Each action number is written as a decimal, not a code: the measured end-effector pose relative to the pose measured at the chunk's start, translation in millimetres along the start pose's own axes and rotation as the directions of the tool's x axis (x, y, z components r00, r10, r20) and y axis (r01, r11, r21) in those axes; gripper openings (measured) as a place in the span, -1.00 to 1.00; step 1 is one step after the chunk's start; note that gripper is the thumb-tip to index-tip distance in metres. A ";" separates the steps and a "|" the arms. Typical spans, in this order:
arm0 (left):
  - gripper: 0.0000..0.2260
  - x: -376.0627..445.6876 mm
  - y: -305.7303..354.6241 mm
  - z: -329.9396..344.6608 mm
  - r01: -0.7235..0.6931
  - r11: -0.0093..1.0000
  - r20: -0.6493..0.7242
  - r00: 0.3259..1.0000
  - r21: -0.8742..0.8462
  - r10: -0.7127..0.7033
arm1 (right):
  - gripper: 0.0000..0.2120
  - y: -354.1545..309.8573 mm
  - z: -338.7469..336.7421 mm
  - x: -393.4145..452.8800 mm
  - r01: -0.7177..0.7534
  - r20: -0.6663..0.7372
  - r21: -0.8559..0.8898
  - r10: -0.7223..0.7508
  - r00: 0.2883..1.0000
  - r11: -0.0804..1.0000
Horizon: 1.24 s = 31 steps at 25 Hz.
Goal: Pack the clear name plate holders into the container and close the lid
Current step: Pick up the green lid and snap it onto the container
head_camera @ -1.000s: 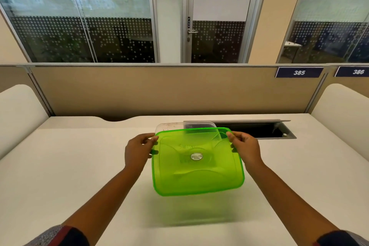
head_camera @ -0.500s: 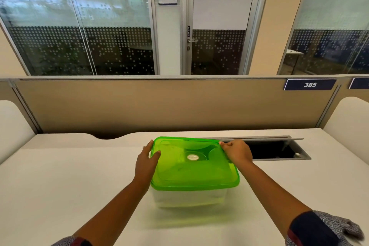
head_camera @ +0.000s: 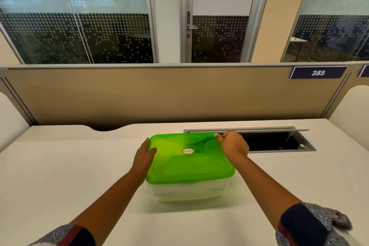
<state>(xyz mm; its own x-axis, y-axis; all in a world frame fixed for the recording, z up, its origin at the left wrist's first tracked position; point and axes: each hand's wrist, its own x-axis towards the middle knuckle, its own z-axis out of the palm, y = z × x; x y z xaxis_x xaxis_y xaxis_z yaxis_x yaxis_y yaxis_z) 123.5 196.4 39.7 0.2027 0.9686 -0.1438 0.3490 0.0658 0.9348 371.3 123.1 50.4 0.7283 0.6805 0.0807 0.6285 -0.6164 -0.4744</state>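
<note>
A translucent plastic container (head_camera: 185, 192) stands in the middle of the white desk (head_camera: 60, 175). A bright green lid (head_camera: 189, 164) with a small round sticker lies flat on top of it. My left hand (head_camera: 144, 157) holds the lid's left edge, thumb resting on top and fingers down the side. My right hand (head_camera: 232, 144) has its fingers curled on the lid's far right corner. The container's contents show only as a pale blur through the wall; no name plate holders can be made out.
An open cable tray slot (head_camera: 275, 142) with a raised metal flap is sunk into the desk just behind my right hand. A beige partition (head_camera: 159, 94) with a "385" tag closes the desk's far side. White rounded side panels stand left and right.
The green lid, held tilted above the container a second ago, has come down flat onto it. Both hands followed it down and now sit at its left edge and far right corner.
</note>
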 end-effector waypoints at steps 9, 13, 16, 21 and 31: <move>-0.60 -3.9 -3.8 10.7 0.048 0.920 -0.240 0.970 0.390 0.051 | -0.51 0.2 8.4 -1.0 0.005 -0.043 -0.151 -0.011 0.999 0.989; -0.51 -8.7 -2.1 10.0 0.231 0.833 -0.277 0.956 0.502 -0.097 | -0.41 3.3 11.4 -2.2 -0.073 0.025 -0.162 0.078 0.997 0.984; -0.50 -8.7 -3.1 9.3 0.223 0.838 -0.265 0.959 0.498 -0.098 | -0.39 4.4 13.5 -0.9 -0.091 0.048 -0.132 0.098 0.994 0.987; -0.46 -5.3 3.0 7.3 0.246 0.873 -0.276 0.952 0.421 -0.135 | -0.36 -1.8 6.5 1.9 -0.095 0.115 -0.081 0.104 0.988 0.992; -0.47 -17.7 -3.2 8.1 0.268 0.864 -0.309 0.941 0.426 -0.139 | -0.29 7.1 8.0 -22.5 -0.126 0.173 -0.090 0.140 0.975 0.988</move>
<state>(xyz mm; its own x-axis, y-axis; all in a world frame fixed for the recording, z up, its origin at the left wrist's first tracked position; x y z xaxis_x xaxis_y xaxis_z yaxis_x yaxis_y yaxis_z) 126.2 177.1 36.7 -0.1402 0.9762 -0.1653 0.7458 0.2139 0.6308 357.2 106.7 38.2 0.7506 0.6458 -0.1398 0.5538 -0.7302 -0.4002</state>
